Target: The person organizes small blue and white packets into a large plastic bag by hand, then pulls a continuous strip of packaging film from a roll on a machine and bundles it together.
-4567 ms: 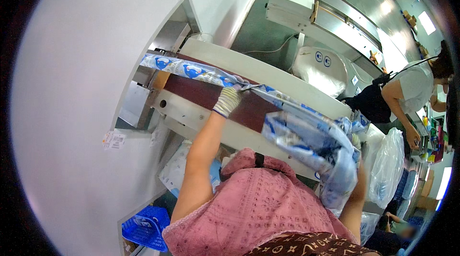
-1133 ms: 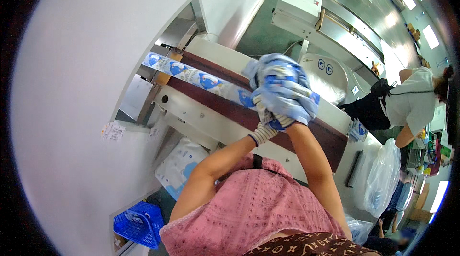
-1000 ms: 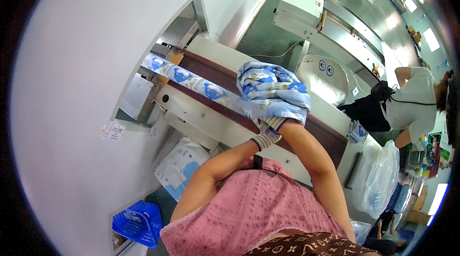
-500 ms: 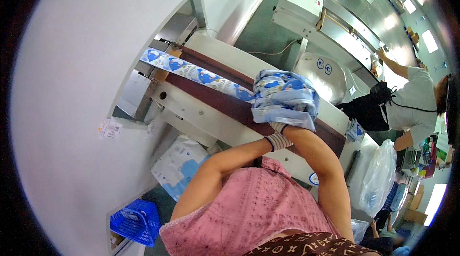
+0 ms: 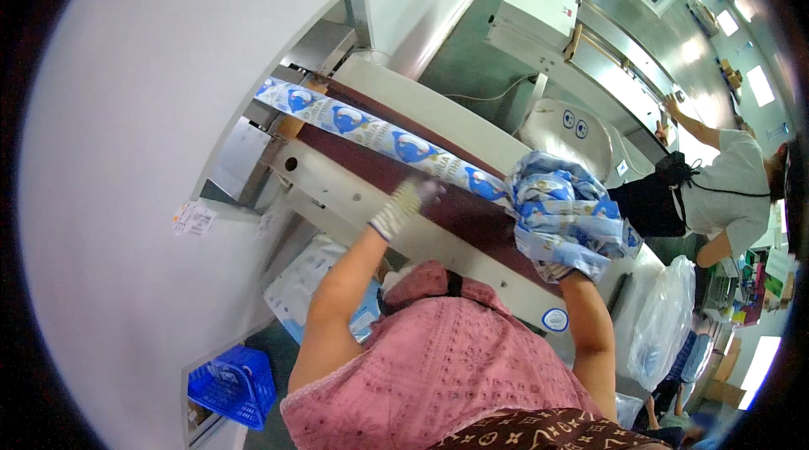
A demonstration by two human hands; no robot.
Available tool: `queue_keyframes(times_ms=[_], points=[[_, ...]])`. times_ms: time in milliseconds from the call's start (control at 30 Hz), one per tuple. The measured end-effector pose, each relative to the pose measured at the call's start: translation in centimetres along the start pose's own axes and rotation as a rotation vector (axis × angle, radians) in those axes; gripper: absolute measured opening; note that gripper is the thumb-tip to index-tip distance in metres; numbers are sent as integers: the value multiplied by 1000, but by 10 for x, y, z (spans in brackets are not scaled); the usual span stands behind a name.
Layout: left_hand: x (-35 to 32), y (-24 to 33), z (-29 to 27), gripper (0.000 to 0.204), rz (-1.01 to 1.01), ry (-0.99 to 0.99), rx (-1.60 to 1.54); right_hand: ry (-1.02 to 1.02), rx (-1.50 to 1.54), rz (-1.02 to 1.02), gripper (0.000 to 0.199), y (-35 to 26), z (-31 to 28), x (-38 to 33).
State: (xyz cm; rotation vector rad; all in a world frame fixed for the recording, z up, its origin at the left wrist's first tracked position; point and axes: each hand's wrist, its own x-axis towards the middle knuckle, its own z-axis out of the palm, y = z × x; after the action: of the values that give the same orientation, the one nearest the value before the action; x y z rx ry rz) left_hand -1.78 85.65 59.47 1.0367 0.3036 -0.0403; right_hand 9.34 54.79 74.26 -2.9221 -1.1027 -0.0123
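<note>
A blue basket [image 5: 232, 383] sits low left; a co-worker [image 5: 725, 189] stands, possibly at another machine [image 5: 548, 12].

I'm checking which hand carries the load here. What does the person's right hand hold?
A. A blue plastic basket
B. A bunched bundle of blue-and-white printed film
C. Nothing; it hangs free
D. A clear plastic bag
B: the gloved right hand grips a bunched bundle of blue-and-white printed film at the belt's near end, while the left hand reaches toward the flat strip on the conveyor.
</note>
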Motion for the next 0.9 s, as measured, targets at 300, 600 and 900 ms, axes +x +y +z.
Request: queue_keyframes(times_ms=[300,600,900], points=[[-18,85,-74,48,255,478,-796,35,-41,185,33,49,8,-49],[12,85,-89,32,343,548,-811,65,-116,377,34,90,16,-102],[20,65,-125,31,215,544,-872,74,-224,515,34,115,28,-131]])
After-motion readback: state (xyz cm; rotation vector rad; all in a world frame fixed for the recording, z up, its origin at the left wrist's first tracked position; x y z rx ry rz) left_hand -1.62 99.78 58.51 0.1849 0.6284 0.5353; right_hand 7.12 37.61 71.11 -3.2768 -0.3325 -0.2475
